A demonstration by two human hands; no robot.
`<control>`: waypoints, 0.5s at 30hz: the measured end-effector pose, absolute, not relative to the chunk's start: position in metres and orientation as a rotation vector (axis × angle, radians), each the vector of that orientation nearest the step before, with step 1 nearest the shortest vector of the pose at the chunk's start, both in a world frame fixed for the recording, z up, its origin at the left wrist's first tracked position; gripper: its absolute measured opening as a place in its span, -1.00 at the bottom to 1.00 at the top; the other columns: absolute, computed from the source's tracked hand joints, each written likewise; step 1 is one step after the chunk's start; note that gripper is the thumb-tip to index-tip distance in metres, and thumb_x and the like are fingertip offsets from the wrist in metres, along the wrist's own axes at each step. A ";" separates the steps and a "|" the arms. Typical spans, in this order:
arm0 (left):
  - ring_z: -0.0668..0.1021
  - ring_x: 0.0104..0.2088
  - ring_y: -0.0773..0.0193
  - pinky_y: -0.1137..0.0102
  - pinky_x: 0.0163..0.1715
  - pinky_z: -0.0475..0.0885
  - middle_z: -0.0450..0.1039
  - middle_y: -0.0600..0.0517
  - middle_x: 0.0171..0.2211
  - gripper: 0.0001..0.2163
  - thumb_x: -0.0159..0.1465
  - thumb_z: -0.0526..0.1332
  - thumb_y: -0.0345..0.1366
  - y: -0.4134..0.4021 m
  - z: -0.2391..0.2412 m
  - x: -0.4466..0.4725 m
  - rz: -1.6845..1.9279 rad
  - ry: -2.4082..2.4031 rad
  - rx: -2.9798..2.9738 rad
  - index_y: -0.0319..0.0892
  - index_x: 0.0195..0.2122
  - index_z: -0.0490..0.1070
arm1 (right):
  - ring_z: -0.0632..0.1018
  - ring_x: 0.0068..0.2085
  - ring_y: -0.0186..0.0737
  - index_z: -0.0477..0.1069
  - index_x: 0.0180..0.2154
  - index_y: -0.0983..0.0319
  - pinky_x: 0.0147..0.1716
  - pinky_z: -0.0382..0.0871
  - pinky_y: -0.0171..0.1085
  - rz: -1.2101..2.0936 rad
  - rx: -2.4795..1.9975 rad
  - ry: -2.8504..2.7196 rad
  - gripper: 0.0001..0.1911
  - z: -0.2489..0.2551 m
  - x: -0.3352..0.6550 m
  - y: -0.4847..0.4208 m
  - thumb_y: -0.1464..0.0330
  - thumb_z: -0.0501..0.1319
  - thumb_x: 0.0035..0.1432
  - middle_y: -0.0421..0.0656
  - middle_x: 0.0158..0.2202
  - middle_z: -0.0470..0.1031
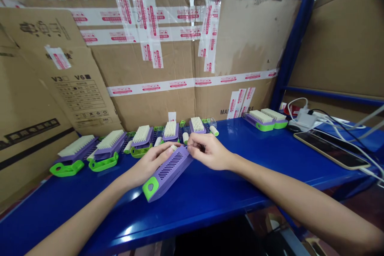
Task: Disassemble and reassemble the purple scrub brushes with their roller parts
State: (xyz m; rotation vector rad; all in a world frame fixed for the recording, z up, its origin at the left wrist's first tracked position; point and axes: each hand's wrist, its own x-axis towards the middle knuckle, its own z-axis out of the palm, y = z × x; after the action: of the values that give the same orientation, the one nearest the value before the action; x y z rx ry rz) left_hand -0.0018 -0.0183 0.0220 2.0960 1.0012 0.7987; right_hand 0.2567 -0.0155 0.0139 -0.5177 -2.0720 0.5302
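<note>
A purple slotted brush housing (177, 170) with a green end cap is tilted above the blue table, its far end pointing up and right. My left hand (151, 164) is closed around its left side, the thumb along the upper edge near a small pale piece. At the far end, my right hand (210, 151) is closed in a pinch; what its fingertips hold is too small to make out. Just beyond my hands stand purple brushes with cream bristles (170, 130), together with green parts (103, 163) and white cylinders (214, 130).
Two finished-looking brushes (265, 118) lie at the back right. Phones (330, 150), a white charger (304, 120) and tangled cables lie on the right of the blue table (228, 184). Taped cardboard (240, 48) walls the back and left; a blue post (297, 44) rises at right.
</note>
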 end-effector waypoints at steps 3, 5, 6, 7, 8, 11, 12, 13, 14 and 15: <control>0.65 0.16 -0.10 0.10 0.20 0.56 0.61 -0.08 0.23 -0.45 0.48 0.13 0.20 -0.020 0.024 -0.003 0.788 0.962 2.122 -0.03 0.27 0.56 | 0.32 -0.46 -0.34 0.33 -0.33 0.19 -0.42 0.19 -0.31 0.614 -0.519 -2.062 -0.79 0.013 0.256 -0.015 0.27 0.18 0.40 -0.31 -0.47 0.31; 0.63 0.18 -0.10 0.12 0.20 0.56 0.61 -0.07 0.23 -0.46 0.49 0.13 0.19 -0.020 0.025 -0.003 0.787 0.948 2.135 -0.02 0.28 0.55 | 0.33 -0.45 -0.34 0.33 -0.33 0.19 -0.42 0.19 -0.31 0.651 -0.526 -2.054 -0.79 0.012 0.255 -0.015 0.27 0.18 0.40 -0.31 -0.45 0.30; 0.63 0.19 -0.10 0.13 0.21 0.55 0.61 -0.07 0.22 -0.47 0.49 0.13 0.18 -0.020 0.025 -0.003 0.787 0.942 2.138 -0.02 0.28 0.56 | 0.33 -0.45 -0.34 0.33 -0.32 0.19 -0.41 0.19 -0.31 0.668 -0.530 -2.048 -0.80 0.012 0.255 -0.015 0.28 0.18 0.39 -0.31 -0.45 0.30; 0.63 0.19 -0.09 0.13 0.21 0.55 0.61 -0.07 0.22 -0.47 0.50 0.13 0.18 -0.021 0.025 -0.003 0.784 0.934 2.136 -0.02 0.28 0.55 | 0.33 -0.44 -0.33 0.33 -0.32 0.19 -0.41 0.19 -0.31 0.688 -0.534 -2.044 -0.81 0.011 0.255 -0.015 0.29 0.18 0.39 -0.31 -0.45 0.30; 0.64 0.18 -0.08 0.14 0.20 0.55 0.61 -0.07 0.22 -0.47 0.50 0.13 0.17 -0.021 0.025 -0.003 0.779 0.925 2.133 -0.02 0.28 0.55 | 0.33 -0.44 -0.33 0.34 -0.31 0.19 -0.41 0.19 -0.31 0.707 -0.535 -2.040 -0.83 0.011 0.255 -0.014 0.30 0.18 0.38 -0.31 -0.45 0.30; 0.65 0.13 -0.05 0.15 0.18 0.55 0.61 -0.08 0.21 -0.47 0.51 0.12 0.16 -0.021 0.026 -0.002 0.757 0.904 2.122 -0.04 0.29 0.54 | 0.33 -0.43 -0.33 0.33 -0.34 0.19 -0.39 0.18 -0.31 0.689 -0.533 -2.024 -0.87 0.011 0.255 -0.014 0.39 0.16 0.32 -0.31 -0.46 0.30; 0.66 0.11 -0.04 0.16 0.17 0.55 0.62 -0.09 0.20 -0.47 0.51 0.12 0.17 -0.021 0.027 -0.002 0.751 0.903 2.119 -0.05 0.29 0.54 | 0.33 -0.43 -0.33 0.32 -0.36 0.19 -0.39 0.19 -0.31 0.664 -0.532 -2.019 -0.86 0.011 0.255 -0.014 0.42 0.15 0.30 -0.31 -0.46 0.31; 0.66 0.10 -0.04 0.16 0.16 0.56 0.62 -0.09 0.19 -0.46 0.51 0.12 0.17 -0.022 0.027 -0.002 0.749 0.905 2.117 -0.06 0.29 0.54 | 0.34 -0.42 -0.33 0.32 -0.37 0.19 -0.38 0.19 -0.30 0.642 -0.529 -2.014 -0.85 0.011 0.256 -0.014 0.43 0.13 0.30 -0.30 -0.45 0.32; 0.66 0.09 -0.05 0.15 0.16 0.56 0.63 -0.09 0.18 -0.46 0.51 0.11 0.17 -0.022 0.027 -0.001 0.748 0.909 2.116 -0.06 0.29 0.54 | 0.35 -0.42 -0.33 0.32 -0.38 0.19 -0.36 0.20 -0.30 0.627 -0.526 -2.013 -0.83 0.011 0.256 -0.014 0.42 0.12 0.31 -0.29 -0.45 0.34; 0.66 0.09 -0.05 0.15 0.16 0.55 0.63 -0.09 0.18 -0.45 0.51 0.11 0.18 -0.022 0.027 -0.001 0.750 0.914 2.115 -0.07 0.28 0.54 | 0.36 -0.41 -0.33 0.32 -0.38 0.20 -0.36 0.21 -0.30 0.622 -0.524 -2.015 -0.80 0.012 0.257 -0.015 0.40 0.12 0.35 -0.28 -0.44 0.35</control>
State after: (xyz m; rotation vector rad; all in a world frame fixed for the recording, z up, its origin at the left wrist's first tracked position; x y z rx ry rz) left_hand -0.0013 -0.0218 0.0269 2.1147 0.9142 0.7500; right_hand 0.2568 -0.0148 0.0119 -0.5239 -2.0146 0.6225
